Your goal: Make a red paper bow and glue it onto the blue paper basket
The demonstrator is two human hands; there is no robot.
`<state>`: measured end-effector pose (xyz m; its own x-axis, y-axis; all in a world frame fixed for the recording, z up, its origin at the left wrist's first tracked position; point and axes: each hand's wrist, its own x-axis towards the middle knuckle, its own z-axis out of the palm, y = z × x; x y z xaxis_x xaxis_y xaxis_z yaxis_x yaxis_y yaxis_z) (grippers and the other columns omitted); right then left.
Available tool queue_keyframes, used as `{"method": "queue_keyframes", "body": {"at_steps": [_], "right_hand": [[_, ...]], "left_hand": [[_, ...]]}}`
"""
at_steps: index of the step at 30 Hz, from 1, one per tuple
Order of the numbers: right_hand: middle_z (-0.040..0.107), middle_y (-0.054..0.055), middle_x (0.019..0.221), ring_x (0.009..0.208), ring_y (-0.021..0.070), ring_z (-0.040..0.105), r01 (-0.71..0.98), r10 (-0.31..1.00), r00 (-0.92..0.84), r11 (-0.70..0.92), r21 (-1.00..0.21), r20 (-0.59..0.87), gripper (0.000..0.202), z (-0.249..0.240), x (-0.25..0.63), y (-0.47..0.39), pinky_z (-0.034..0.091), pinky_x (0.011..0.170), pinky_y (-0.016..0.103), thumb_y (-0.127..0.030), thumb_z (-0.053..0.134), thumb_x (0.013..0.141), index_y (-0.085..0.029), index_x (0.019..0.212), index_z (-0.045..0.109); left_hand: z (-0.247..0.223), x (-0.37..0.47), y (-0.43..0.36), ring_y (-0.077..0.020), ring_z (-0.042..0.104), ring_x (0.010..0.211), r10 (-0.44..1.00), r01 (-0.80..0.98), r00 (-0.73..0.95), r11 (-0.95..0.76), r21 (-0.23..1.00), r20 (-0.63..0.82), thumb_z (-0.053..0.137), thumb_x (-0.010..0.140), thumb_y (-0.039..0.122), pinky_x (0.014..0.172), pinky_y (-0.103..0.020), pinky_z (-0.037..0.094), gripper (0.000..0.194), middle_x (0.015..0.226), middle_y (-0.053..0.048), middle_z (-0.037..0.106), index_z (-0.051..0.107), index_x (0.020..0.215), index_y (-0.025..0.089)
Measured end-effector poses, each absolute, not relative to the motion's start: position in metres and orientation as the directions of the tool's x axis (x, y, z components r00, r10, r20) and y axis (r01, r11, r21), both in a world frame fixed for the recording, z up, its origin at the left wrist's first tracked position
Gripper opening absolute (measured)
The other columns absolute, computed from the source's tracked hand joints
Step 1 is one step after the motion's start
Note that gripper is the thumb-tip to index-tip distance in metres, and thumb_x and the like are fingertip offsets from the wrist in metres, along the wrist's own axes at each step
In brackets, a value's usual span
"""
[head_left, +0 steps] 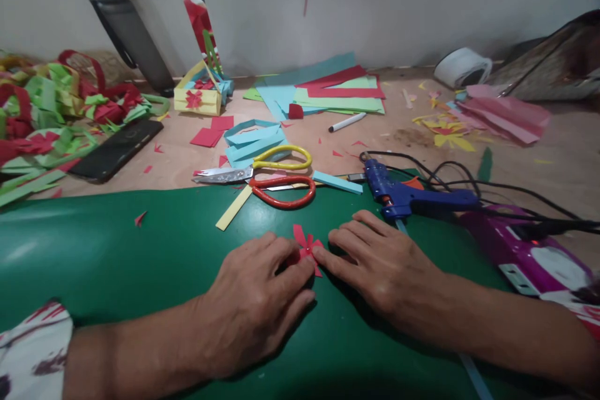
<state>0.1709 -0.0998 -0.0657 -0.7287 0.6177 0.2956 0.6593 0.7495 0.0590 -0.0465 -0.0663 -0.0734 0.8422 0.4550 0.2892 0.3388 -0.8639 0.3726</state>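
A red paper flower (308,251) with a small shiny dot at its centre lies on the green mat (178,256). My left hand (262,287) is closed, with finger and thumb gripping the flower's left petals. From the other side, the index fingertip of my right hand (375,256) touches the flower near its middle; the other fingers are stretched forward, apart from the flower. Just beyond lie scissors (281,187) with one yellow and one red handle, and a pale yellow paper strip (234,207). A blue glue gun (403,194) rests beyond my right hand.
Black cables (450,181) run right beside a purple power strip (529,250). Coloured paper sheets (323,87), a marker (347,122) and a small yellow paper basket (199,100) stand toward the wall. At left are a phone (117,150) and piled paper baskets (75,100).
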Motion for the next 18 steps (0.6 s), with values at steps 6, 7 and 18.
{"method": "queue_keyframes", "body": {"at_steps": [6, 7, 18], "right_hand": [[0.060, 0.011, 0.071, 0.067, 0.0208, 0.051, 0.636, 0.600, -0.747, 0.770, 0.047, 0.286, 0.032, -0.064, 0.173, -0.096, 0.042, 0.067, 0.039, -0.008, 0.038, 0.090, -0.007, 0.101, 0.068], [0.060, 0.011, 0.071, 0.067, 0.0208, 0.051, 0.630, 0.594, -0.750, 0.775, 0.043, 0.289, 0.031, -0.065, 0.174, -0.095, 0.042, 0.067, 0.039, -0.008, 0.039, 0.090, -0.007, 0.100, 0.068], [0.062, 0.011, 0.072, 0.074, 0.0229, 0.055, 0.606, 0.567, -0.766, 0.794, 0.045, 0.303, 0.031, -0.066, 0.177, -0.093, 0.043, 0.076, 0.045, -0.009, 0.038, 0.092, -0.007, 0.100, 0.067]], "left_hand": [[-0.079, -0.049, -0.043, -0.0158, 0.056, 0.080, 0.542, 0.408, 0.739, -0.833, 0.374, 0.400, 0.046, 0.092, 0.013, 0.068, -0.028, 0.046, 0.018, 0.096, -0.008, 0.061, 0.061, 0.102, 0.015], [-0.079, -0.048, -0.039, -0.0162, 0.056, 0.082, 0.559, 0.418, 0.737, -0.819, 0.393, 0.381, 0.045, 0.092, 0.013, 0.069, -0.028, 0.046, 0.020, 0.097, -0.009, 0.061, 0.061, 0.104, 0.015], [-0.069, -0.030, -0.029, -0.0164, 0.053, 0.075, 0.676, 0.532, 0.731, -0.648, 0.545, 0.091, 0.053, 0.086, 0.014, 0.066, -0.029, 0.041, 0.010, 0.081, -0.003, 0.056, 0.061, 0.080, 0.016]]}}
